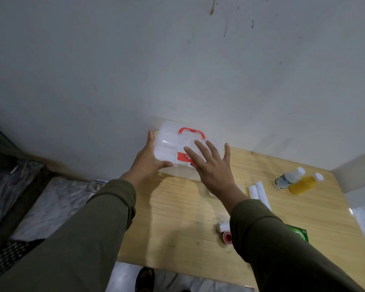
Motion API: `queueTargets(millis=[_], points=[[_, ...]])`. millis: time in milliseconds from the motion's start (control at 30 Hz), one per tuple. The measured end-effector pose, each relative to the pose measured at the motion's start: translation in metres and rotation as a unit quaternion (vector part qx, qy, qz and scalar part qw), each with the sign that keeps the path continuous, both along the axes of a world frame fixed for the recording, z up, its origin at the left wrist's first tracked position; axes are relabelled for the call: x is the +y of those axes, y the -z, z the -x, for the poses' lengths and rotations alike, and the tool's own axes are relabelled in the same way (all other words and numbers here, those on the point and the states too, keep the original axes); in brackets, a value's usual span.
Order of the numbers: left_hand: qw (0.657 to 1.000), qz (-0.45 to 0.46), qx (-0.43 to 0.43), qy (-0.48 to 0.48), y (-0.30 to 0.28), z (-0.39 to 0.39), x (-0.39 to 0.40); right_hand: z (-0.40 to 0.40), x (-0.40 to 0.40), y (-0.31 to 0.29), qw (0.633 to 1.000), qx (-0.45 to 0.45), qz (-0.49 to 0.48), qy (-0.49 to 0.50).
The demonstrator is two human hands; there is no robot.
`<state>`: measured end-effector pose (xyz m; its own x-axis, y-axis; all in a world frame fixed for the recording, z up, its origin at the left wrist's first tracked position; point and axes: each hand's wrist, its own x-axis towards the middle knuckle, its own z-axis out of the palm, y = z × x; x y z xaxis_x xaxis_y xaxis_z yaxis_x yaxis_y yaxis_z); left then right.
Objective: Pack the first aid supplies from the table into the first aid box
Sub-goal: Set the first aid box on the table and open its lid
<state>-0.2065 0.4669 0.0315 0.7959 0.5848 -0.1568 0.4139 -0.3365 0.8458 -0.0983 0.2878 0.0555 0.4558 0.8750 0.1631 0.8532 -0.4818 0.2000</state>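
Note:
A clear plastic first aid box (pixel 169 144) with a red handle and red latch stands at the table's far left corner against the wall, lid down. My left hand (pixel 149 158) grips its left side, thumb under the front edge. My right hand (pixel 212 165) hovers over the box's right front with fingers spread, holding nothing. On the table lie a white bottle (pixel 288 178), a yellow bottle (pixel 306 183), two white rolls (pixel 258 192), a white tape roll (pixel 222 226), a red-centred tape roll (pixel 227 236) and a green packet (pixel 299 233), partly hidden by my right sleeve.
The wooden table (pixel 188 218) stands against a grey wall. Its left edge drops to a marble floor, where a small clear item (pixel 96 185) lies. A foot in a sandal (pixel 144 279) shows below the front edge.

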Motion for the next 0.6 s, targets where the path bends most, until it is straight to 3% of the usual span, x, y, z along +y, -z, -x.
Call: queueTargets(millis=[267,600], points=[[1.0,-0.007,0.003,0.016,-0.002,-0.005,0.011,-0.035,0.029,-0.042,0.998,-0.016,-0.062,0.02],[0.996,-0.018,0.08,0.042,0.008,-0.006,0.018,-0.07,0.07,-0.066,0.996,-0.026,-0.045,0.071]])
